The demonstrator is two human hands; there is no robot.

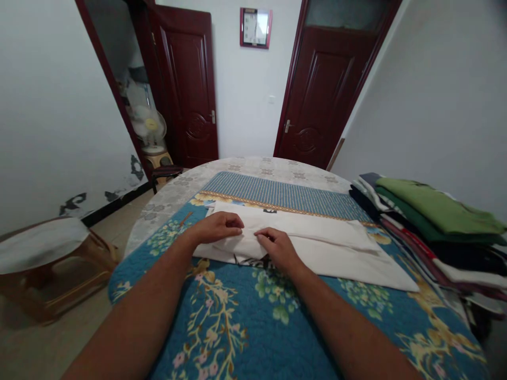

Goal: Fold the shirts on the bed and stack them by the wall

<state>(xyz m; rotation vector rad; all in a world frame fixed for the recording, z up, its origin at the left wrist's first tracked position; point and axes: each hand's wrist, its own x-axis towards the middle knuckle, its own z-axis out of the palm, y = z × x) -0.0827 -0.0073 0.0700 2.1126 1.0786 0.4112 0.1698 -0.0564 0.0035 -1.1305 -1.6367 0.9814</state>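
A white T-shirt with dark printing lies folded into a long strip across the blue flowered quilted cover. My left hand is on its left part, thumb and forefinger brought close together at the cloth. Just to the right, my right hand pinches the fabric near the middle, its fingertips facing those of the left. Small creases run through the cloth between the two hands. Part of the dark print shows at the near edge, partly hidden by my right hand.
Folded clothes are stacked at the table's right side, a green one on top. The round table has a pale patterned cloth. A stool stands at left; a fan shows in the doorway beyond.
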